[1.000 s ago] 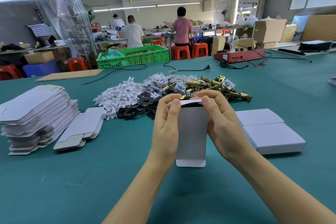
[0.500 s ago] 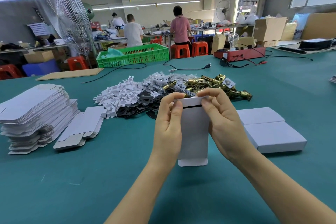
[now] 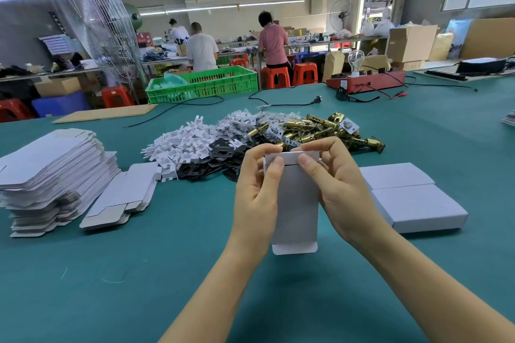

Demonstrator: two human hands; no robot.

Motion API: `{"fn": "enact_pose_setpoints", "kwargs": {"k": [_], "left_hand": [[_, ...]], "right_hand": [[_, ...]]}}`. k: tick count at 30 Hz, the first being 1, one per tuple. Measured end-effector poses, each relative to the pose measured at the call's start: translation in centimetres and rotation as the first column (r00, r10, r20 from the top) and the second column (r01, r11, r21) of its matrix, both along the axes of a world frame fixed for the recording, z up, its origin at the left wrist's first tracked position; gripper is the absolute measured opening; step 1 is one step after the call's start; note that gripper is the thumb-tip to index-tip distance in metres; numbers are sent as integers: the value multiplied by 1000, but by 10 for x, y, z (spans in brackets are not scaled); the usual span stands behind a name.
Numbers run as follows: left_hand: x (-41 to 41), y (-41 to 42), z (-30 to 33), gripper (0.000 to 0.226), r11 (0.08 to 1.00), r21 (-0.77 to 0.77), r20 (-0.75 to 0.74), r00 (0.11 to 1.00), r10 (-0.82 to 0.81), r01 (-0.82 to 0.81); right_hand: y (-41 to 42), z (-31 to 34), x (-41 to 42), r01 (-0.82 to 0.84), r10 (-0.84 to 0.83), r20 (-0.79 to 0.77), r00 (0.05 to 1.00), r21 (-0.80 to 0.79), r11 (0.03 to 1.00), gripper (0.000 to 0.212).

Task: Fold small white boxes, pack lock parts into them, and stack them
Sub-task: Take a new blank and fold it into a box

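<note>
At centre frame, above the green tabletop (image 3: 167, 273), a person holds a white box (image 3: 295, 203) upright, its top end toward 12 o'clock. The left hand (image 3: 257, 192) and right hand (image 3: 337, 184) each grasp a side, thumbs pressed on the front near the top. A second ago the top flap stood open, with a dark gap beneath it; now the flap (image 3: 291, 157) lies folded down and the gap has narrowed to a thin line. That suggests the upper end is almost closed, while the tab at 6 o'clock hangs loose, so the bottom likely remains to be tucked. Whether lock parts are already inside cannot be told. At 3 o'clock, two finished boxes (image 3: 412, 203) lie touching on the tabletop. At 9 o'clock sits a stack of flat blanks (image 3: 50, 172). At 12 o'clock, just beyond the hands, lies a heap of white inserts (image 3: 184, 145), black plates (image 3: 220, 150) and brass latches (image 3: 315, 128).
</note>
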State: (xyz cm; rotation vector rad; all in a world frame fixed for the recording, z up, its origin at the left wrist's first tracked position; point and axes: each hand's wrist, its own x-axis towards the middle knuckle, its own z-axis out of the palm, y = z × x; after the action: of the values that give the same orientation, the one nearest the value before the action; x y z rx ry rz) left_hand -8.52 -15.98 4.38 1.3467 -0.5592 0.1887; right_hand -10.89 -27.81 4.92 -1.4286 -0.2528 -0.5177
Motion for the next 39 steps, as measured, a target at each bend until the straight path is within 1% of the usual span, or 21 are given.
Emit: {"fn": "enact_pose_setpoints", "kwargs": {"k": [6,10,15,18,22,26,29,33,39], "left_hand": [[0,-1,-1,16,1000,-6,1,1000,-6,6],[0,-1,0,21,1000,-24,-19,1000,-4,3],[0,0,0,14,999,-34,-26,1000,-15,14],[1,1,1,13,999,-45,-30,999,-15,14],[0,2,0,12,999,-34,-23,999,-27,26],[2,2,1,19,999,-30,-15,1000,-27,27],[3,3,1,17,999,-33,-15,999,-43,42],[3,2,0,17,997,-40,-29,998,-64,63],[4,4,2,17,995,-63,-25,997,-76,74]], "right_hand": [[0,0,0,4,-4,-6,1000,13,1000,13],[-1,2,0,-40,42,-27,999,78,996,10],[-4,5,-1,-81,85,-36,996,95,992,10],[-3,6,-3,-89,92,-22,996,115,989,6],[-4,8,-4,-120,128,-34,991,181,976,8],[-5,10,-3,-164,186,-67,980,251,954,13],[-6,10,-3,-156,185,-86,979,266,951,15],[-7,10,-2,-109,149,-98,984,327,939,14],[-8,11,-2,-128,163,-87,983,317,940,12]]}}
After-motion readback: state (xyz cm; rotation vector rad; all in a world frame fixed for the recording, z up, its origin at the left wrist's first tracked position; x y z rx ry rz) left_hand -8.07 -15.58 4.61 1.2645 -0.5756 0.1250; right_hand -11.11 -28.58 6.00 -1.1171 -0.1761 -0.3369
